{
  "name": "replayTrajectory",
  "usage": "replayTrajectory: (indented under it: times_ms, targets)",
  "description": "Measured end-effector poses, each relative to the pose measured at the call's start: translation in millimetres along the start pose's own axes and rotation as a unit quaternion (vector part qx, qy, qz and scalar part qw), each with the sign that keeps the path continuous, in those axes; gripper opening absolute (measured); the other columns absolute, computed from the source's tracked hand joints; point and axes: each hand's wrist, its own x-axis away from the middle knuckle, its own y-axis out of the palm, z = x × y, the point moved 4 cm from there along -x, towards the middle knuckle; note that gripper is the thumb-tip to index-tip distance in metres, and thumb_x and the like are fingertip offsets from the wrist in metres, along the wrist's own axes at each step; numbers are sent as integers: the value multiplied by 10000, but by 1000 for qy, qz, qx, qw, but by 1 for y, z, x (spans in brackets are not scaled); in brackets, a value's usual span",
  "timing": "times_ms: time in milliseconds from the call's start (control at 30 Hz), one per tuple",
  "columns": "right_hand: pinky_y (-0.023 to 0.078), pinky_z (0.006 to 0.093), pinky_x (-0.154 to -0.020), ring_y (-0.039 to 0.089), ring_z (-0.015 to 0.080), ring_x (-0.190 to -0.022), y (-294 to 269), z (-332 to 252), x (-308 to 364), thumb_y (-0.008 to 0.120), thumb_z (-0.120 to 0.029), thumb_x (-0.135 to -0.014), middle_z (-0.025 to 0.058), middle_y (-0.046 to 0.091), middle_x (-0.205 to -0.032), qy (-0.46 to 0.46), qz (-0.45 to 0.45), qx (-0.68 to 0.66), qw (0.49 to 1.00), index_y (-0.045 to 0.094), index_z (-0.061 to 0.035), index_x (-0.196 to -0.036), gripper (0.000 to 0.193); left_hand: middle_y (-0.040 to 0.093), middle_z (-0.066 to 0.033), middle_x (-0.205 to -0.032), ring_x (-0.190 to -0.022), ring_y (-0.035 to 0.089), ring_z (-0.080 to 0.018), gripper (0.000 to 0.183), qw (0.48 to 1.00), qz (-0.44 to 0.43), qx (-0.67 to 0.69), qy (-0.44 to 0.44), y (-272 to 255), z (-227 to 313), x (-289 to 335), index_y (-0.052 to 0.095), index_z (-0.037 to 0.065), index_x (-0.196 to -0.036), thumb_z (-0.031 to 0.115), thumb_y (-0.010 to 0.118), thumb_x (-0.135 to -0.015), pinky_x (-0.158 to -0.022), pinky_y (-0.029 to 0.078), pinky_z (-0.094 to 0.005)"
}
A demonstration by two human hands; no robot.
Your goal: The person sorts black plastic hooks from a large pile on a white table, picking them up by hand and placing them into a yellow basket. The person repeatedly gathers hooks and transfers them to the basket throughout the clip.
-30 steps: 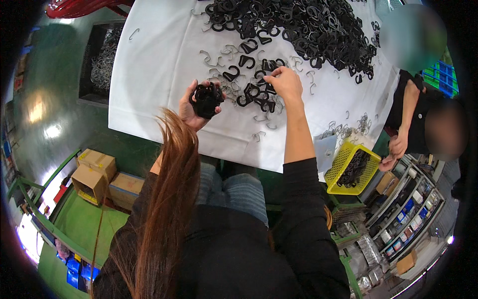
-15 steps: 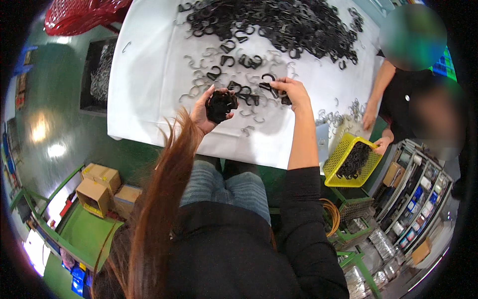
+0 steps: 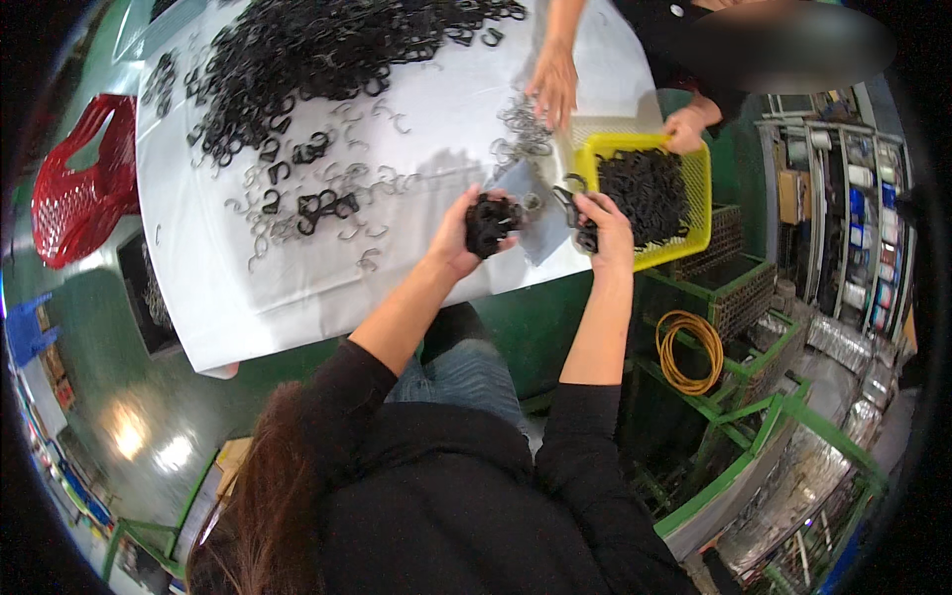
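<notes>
"In the head view, what is the left hand (image 3: 454, 241) doing?"
"Near the middle of the frame, its fingers are curling around a cluster of black hooks (image 3: 490, 224)."
"And the right hand (image 3: 613, 236)?"
"Right of centre, it's pinching a smaller bunch (image 3: 588, 238) beside the yellow basket (image 3: 703, 198). A co-worker's hand (image 3: 686, 129) is gripping that basket's rim. A dark pile (image 3: 307, 50) is lying upper left."

The place looks like a workshop or small factory floor: a white-topped bench (image 3: 297, 307) bears a bulk heap of black hooks (image 3: 307, 59), a yellow basket (image 3: 702, 198) holds more black pieces, and green metal frames (image 3: 778, 418) and packed shelving (image 3: 831, 213) stand nearby on green flooring (image 3: 213, 397).
</notes>
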Motion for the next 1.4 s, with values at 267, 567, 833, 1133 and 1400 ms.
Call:
replayTrajectory:
  times_ms: [267, 567, 833, 1133, 1400]
  targets:
    - [409, 307, -785, 547, 161, -831, -123, -4, -64, 745, -180, -728, 68, 623, -887, -5, 163, -65, 984, 640, -3, -909, 274, 521, -78, -1243, -1127, 495, -283, 457, 978, -33, -177, -104, 140, -101, -104, 465, 164, -1254, 459, 409, -910, -919, 364, -578]
    - [393, 412, -917, 504, 331, -1018, -54, -37, -60, 645, -152, -783, 191, 544, -1081, -398, 271, 323, 815, 525, 26, -1132, 410, 595, -72, -1075, -1012, 528, -157, 359, 866, 106, -424, 243, 82, -25, -91, 534, 63, -1174, 306, 505, -911, -865, 421, -294]
    - [372, 413, -919, 477, 357, -1050, 107, 5, -102, 547, -115, -844, 196, 517, -1098, -422, 127, 207, 873, 500, 5, -1101, 287, 529, -151, -1097, -1039, 473, -338, 524, 513, 246, -759, 315, -8, 6, -41, 485, 58, -1184, 184, 702, -724, -862, 414, -403]
    - [174, 549, -1067, 285, 386, -1298, 97, 45, -180, 459, -377, -913, 161, 384, -1366, -367, 114, 455, 804, 458, -155, -1287, 436, 518, -149, -999, -981, 499, -318, 558, 672, 215, -654, 272, -40, -1, -33, 482, 47, -1162, 98, 733, -667, -831, 427, -375]
    - [166, 531, -1079, 305, 318, -1315, 164, 79, -87, 497, -406, -887, 53, 421, -1377, -493, -55, 422, 759, 550, -213, -1221, 390, 528, -92, -960, -919, 533, -210, 501, 731, 150, -647, 156, -93, 20, 55, 564, 41, -1127, 140, 750, -673, -803, 420, -305]
